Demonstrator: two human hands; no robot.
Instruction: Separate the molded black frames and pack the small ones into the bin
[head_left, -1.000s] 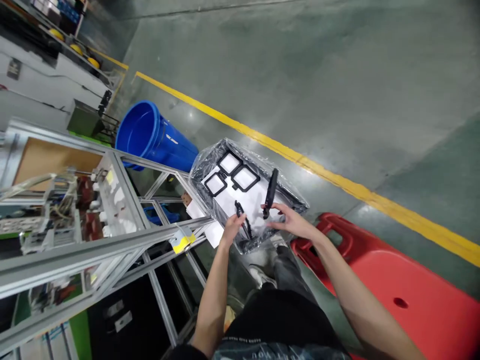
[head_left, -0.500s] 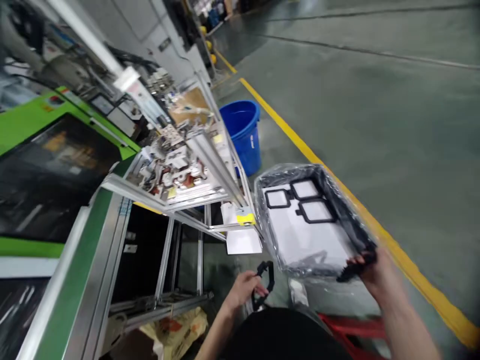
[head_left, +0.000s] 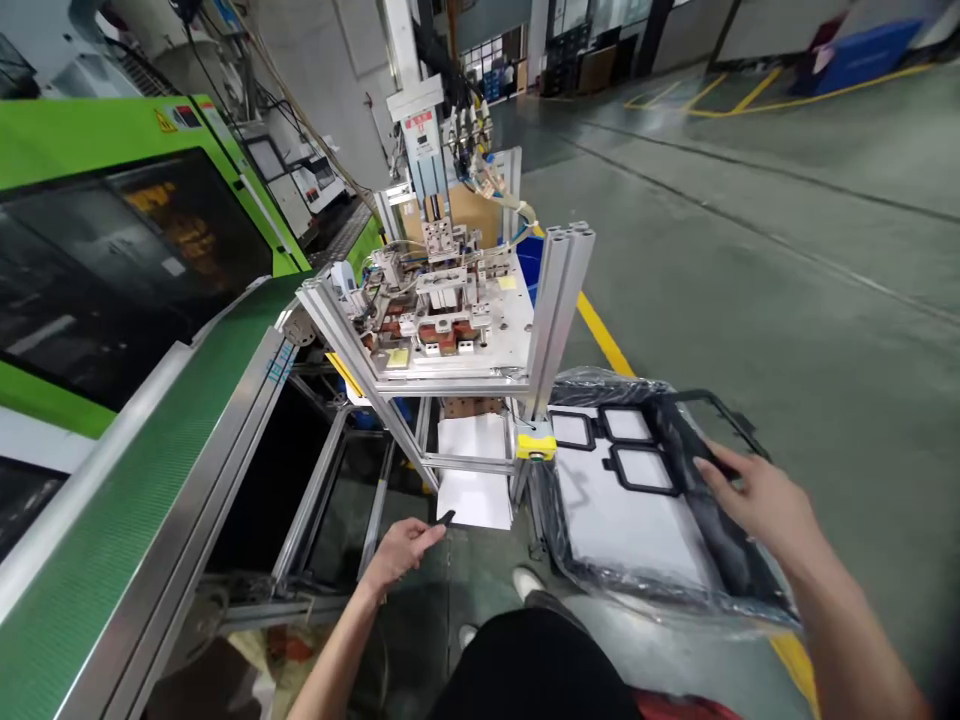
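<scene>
My left hand [head_left: 399, 552] is closed on a black plastic part [head_left: 448, 518]. Only its dark end sticks out past my thumb, so its whole shape is hidden. Over the right side of the lined bin, my right hand [head_left: 769, 505] grips a black plastic frame [head_left: 712, 397] by its near side, and the frame is tilted. Below and left of that hand, several similar black frames [head_left: 643, 470] lie on white sheet in the bin [head_left: 577, 575], which has a clear plastic liner.
A metal-framed fixture bench [head_left: 457, 385] with clamps stands ahead, a yellow button box [head_left: 535, 443] on its corner post. White sheets [head_left: 476, 490] lie on its low shelf. On the left runs a green conveyor [head_left: 172, 470] beside a green machine [head_left: 45, 150]. A blue barrel [head_left: 529, 262] is behind the bench.
The view has swung up and to the right-hand bin's left, bringing the bench to the middle. My left hand has moved left and up, my right hand slightly up; both still hold black parts.
</scene>
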